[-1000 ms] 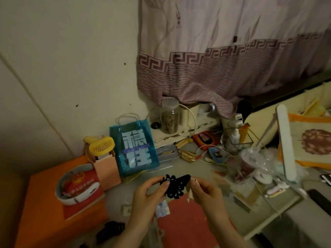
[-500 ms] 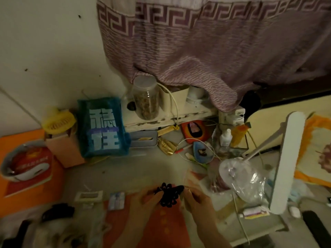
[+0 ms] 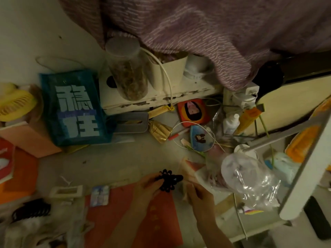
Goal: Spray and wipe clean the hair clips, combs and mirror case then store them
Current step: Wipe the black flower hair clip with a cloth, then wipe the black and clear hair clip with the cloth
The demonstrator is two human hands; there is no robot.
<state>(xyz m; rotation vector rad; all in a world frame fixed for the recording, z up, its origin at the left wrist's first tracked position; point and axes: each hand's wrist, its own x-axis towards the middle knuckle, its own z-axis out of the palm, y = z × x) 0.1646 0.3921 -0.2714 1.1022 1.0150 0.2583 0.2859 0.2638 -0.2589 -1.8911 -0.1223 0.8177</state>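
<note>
Over the red mat (image 3: 161, 217) at the near edge of the desk (image 3: 107, 163), both hands meet on one small black clip (image 3: 169, 181). Her left hand (image 3: 146, 189) pinches it from the left, thumb and fingertips curled round its looped edge. Her right hand (image 3: 198, 196) sits just beside the clip's right end with fingers curled, and a pale wipe (image 3: 186, 171) seems bunched between them — I cannot tell for sure from the blur whether they touch the clip itself. The clip hangs a little above the mat, not lying on it.

Down at the left, well apart from the hands, a bigger black claw clip (image 3: 31, 209) lies by some crumpled white stuff. Between it and the mat sit a white frame (image 3: 66, 191) and a small blue packet (image 3: 99, 196).

Further back a blue bag (image 3: 75, 110) with big pale characters stands against the wall, a yellow fan (image 3: 15, 106) to its left, a clear jar (image 3: 128, 68) on a white shelf (image 3: 161, 97) to its right. At the right, a clear plastic bag (image 3: 250, 183) bulges just beside the right hand — a white lamp (image 3: 308, 153) slants over it. A purple curtain (image 3: 215, 33) droops onto the shelf.
</note>
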